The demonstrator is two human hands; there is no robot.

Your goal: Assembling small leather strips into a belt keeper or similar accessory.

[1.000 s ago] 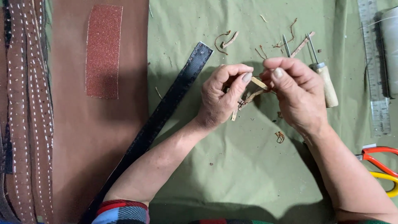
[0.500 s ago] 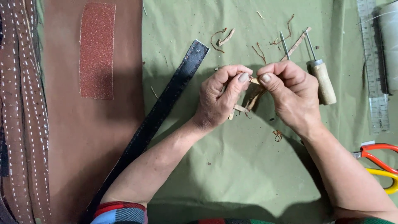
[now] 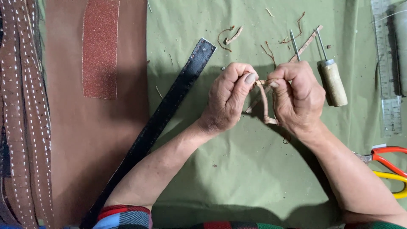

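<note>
I pinch a thin tan leather strip point(image 3: 263, 99) between both hands, just right of the long black strap point(image 3: 169, 114) that runs aslant across the green surface point(image 3: 237, 178). My left hand point(image 3: 227, 99) has its grip clenched on the strip's upper end, thumb pressed to forefinger; my right hand point(image 3: 296, 99) is closed on the same end from the other side, and the strip hangs in a loose loop between my palms. It looks light, limp and narrow, likely to twist or fray, so I judge it best held close to the end with fingertips rather than mid-length.

Farther right of the black strap, an awl with a wooden handle point(image 3: 333, 82) lies just beside my right hand, and leather scraps point(image 3: 229, 36) are scattered above. A clear ruler point(image 3: 388, 68) lies farther right still, with scissors point(image 3: 388, 159) below it. Left of the strap lies a brown leather sheet point(image 3: 80, 140) bearing a sandpaper rectangle point(image 3: 100, 48), and beyond that, stitched brown straps point(image 3: 21, 118).
</note>
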